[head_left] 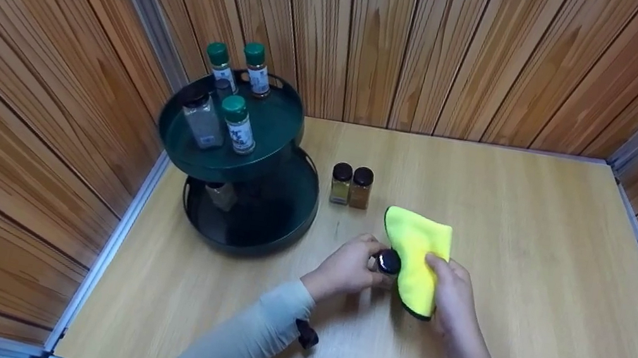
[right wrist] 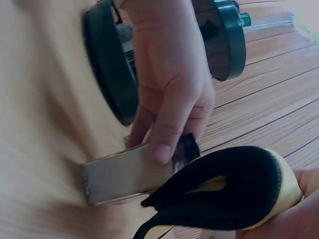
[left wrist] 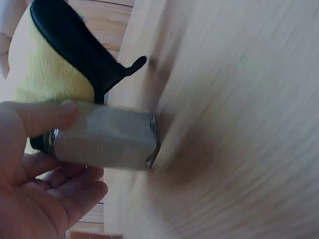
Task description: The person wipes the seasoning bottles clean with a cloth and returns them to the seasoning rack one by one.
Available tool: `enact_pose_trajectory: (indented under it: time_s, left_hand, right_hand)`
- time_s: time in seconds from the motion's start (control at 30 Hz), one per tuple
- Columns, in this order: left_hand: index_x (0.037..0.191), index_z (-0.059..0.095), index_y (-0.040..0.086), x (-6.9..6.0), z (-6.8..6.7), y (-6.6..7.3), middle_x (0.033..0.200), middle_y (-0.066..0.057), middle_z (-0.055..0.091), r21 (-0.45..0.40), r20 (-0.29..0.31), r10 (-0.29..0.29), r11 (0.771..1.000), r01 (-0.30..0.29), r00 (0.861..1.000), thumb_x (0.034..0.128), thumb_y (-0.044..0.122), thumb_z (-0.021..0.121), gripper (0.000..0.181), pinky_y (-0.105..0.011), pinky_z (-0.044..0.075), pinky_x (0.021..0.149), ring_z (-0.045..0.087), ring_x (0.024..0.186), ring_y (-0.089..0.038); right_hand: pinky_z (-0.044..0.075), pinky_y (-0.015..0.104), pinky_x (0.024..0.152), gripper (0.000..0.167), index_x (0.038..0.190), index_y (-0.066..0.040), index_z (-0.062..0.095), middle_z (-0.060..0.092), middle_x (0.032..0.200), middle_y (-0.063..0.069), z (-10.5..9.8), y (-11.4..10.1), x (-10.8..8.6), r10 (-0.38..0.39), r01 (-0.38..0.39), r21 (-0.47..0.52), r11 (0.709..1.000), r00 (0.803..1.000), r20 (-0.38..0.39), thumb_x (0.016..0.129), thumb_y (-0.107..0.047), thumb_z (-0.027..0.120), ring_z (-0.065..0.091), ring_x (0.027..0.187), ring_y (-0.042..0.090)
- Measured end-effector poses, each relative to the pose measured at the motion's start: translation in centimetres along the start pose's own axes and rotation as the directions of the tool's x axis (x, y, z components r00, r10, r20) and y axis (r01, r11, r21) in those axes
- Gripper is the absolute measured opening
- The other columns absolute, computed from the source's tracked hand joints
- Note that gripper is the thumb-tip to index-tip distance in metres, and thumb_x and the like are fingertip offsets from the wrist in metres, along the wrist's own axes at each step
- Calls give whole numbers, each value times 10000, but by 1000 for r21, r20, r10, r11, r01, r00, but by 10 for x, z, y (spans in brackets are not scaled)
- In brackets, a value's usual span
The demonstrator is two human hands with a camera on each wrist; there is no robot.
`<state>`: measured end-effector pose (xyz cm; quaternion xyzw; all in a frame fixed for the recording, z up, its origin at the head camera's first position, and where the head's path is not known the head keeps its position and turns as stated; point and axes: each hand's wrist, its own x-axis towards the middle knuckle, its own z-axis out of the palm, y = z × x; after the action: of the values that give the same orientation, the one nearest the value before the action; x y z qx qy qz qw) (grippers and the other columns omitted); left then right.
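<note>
A glass jar (left wrist: 107,137) is pinched near its black cap (head_left: 388,261) between the thumb and fingers of the left hand (head_left: 353,264). The grip is set high, probably so that the lower glass is left uncovered; the jar seems to be lifted just above the tabletop (head_left: 535,271), likely to let it be turned freely. A folded yellow cloth (head_left: 419,252) is gripped by the right hand (head_left: 456,293), with the thumb laid on top; the other fingers are mostly hidden. The cloth is brought close beside the jar, between the two hands, though firm contact cannot be told. Beyond the left hand, a greenish jar (head_left: 339,190) and a brown jar (head_left: 360,194) are stood upright side by side, perhaps to be within easy reach. Farther to that hand's left, spice bottles are carried on a two-tier rack (head_left: 280,224).
</note>
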<state>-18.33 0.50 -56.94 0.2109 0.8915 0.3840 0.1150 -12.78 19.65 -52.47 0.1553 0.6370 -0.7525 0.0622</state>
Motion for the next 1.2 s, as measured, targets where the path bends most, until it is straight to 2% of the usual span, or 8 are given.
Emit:
enact_pose_trajectory:
  time_s: [0.1,0.33,0.5,0.63,0.73,0.83,1.07,1.2]
  left_hand:
    - [1238,715,156,-1,1,4,1096,76,580,15,-13,-40,999,40,999,811,238,868,461,-278,494,988,565,1010,-76]
    - [1175,744,140,-2,0,6,1060,55,638,71,-45,-4,997,7,999,799,227,876,408,-253,507,917,608,1007,-122]
    - [1198,745,149,-1,-2,7,1031,72,651,74,-12,-54,996,54,998,806,287,879,437,-252,518,861,625,959,-129]
    - [1180,743,128,1,-2,9,1053,27,696,60,4,-76,995,76,997,808,246,880,414,-264,530,864,627,937,-99]
    - [1135,740,121,1,-1,10,1054,-8,733,48,-3,-63,997,63,998,804,198,878,366,-262,530,858,668,957,-138]
    - [1099,734,120,0,0,11,1024,-5,748,48,-13,-58,997,58,998,798,174,879,339,-250,531,838,688,956,-155]
    - [1173,739,121,0,3,11,1075,18,751,54,-17,-64,996,65,998,799,245,887,421,-242,537,878,678,971,-95]
    - [1149,749,119,1,0,9,1042,38,750,44,-19,-64,997,64,998,801,245,887,395,-242,537,849,663,929,-73]
  right_hand:
    - [553,329,667,297,1118,63,585,666,816,59,5,3,0,-3,3,-5,1000,1000,-21,1060,-212,489,655,729,196]
    - [522,295,635,289,1021,52,599,639,772,36,13,32,7,-28,14,-88,996,987,-158,1052,-212,485,623,687,163]
    - [515,269,652,292,1066,46,595,633,793,19,12,43,13,29,-51,-155,987,990,-138,1064,-204,445,609,706,134]
    - [526,284,628,278,1052,51,576,628,756,18,11,25,12,39,-54,-119,991,992,-124,1053,-199,454,617,674,143]
    - [526,296,609,277,1032,57,577,630,734,21,10,8,7,2,-16,-116,993,992,-125,1041,-202,476,621,650,155]
    - [523,302,608,289,1027,58,590,636,735,28,10,3,3,-28,12,-134,991,992,-123,1043,-210,482,624,651,166]
    - [512,279,609,284,1011,46,584,620,734,20,6,39,14,-18,-7,-175,984,990,-141,1055,-199,448,607,655,144]
    - [508,273,586,262,952,26,589,609,699,4,8,38,18,-30,5,-171,985,989,-147,1044,-187,465,597,620,132]
